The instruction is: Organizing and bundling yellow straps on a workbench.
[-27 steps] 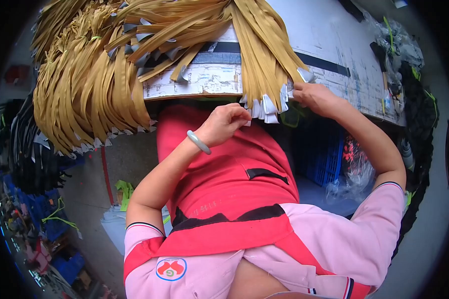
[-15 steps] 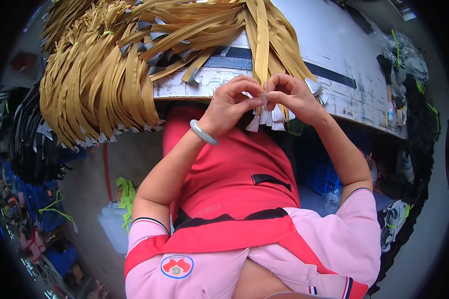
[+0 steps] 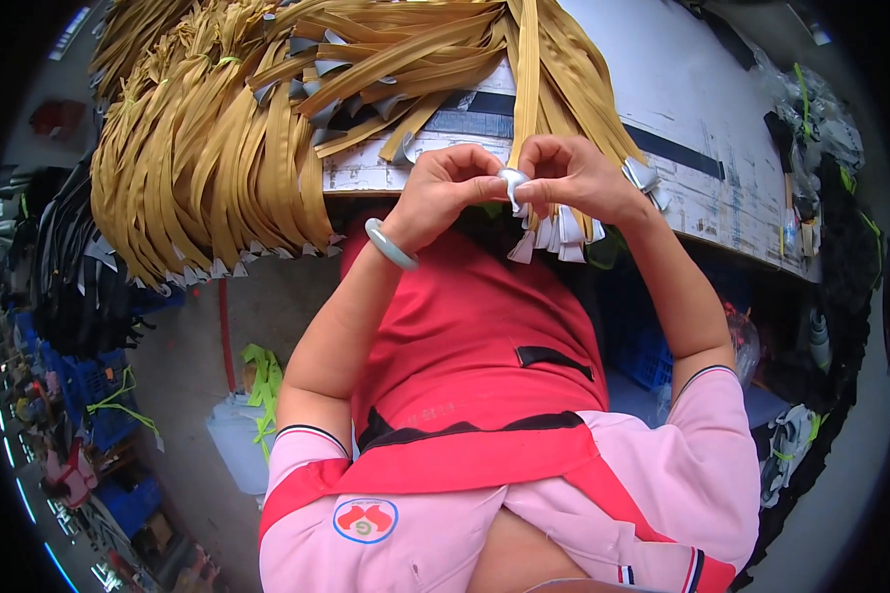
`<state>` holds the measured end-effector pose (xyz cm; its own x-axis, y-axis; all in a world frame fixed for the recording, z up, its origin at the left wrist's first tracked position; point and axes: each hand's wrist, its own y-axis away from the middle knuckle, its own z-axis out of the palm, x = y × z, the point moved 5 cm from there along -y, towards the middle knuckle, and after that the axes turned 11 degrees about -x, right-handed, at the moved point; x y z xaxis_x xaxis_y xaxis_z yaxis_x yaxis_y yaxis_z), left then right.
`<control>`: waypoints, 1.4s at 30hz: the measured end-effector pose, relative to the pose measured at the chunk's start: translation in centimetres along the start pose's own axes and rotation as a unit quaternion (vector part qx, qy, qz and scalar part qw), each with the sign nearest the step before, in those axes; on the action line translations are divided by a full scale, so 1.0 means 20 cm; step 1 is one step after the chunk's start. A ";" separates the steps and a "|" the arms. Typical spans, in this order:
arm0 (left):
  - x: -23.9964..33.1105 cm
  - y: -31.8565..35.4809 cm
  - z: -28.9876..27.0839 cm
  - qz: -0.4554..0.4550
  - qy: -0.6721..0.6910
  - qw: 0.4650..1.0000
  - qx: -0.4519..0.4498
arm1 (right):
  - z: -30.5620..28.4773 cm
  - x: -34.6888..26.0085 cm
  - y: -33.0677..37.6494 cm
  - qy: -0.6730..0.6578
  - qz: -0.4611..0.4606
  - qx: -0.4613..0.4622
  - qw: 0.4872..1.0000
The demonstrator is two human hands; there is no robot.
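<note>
Strips (image 3: 528,89) on table (image 3: 682,89), bundles (image 3: 203,178) left, plastic bags (image 3: 819,104) right

Soft, cool light brightens the scuffed white flat tabletop (image 3: 687,94); beneath it, the blue plastic lattice crate (image 3: 645,358) sits dim in shadow. Fisheye distortion bows the outskirts, ringed by black vignetting.

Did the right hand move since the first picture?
Yes, leftward: against the black stripe on the white board, the right hand is now farther left, closer to the left hand.
</note>
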<state>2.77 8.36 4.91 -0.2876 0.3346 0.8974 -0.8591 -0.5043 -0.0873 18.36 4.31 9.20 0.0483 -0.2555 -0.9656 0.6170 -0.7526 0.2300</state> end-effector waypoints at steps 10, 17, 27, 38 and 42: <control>0.06 0.13 0.06 0.143 -0.329 0.901 0.245 | 0.12 -0.07 -0.06 0.298 -0.107 0.185 0.930; 0.06 0.14 0.07 0.164 -0.264 0.920 0.238 | 0.14 0.01 -0.09 0.426 -0.178 0.302 0.834; 0.14 0.15 0.01 0.098 -0.395 0.911 0.069 | 0.12 0.13 -0.03 -0.080 -0.119 0.268 0.953; 0.15 0.23 -0.07 0.130 -0.310 0.926 0.170 | 0.06 0.24 0.03 -0.043 -0.117 0.272 0.954; 0.42 0.60 -0.69 0.208 -0.107 0.884 0.404 | -0.08 0.30 0.31 0.096 -0.065 0.405 0.907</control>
<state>-15.82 16.11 5.51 -0.3471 -0.1279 0.9291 -0.0895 -0.9816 -0.1686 23.74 -0.78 4.67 0.2001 -0.0811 -0.9764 -0.1492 -0.9875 0.0514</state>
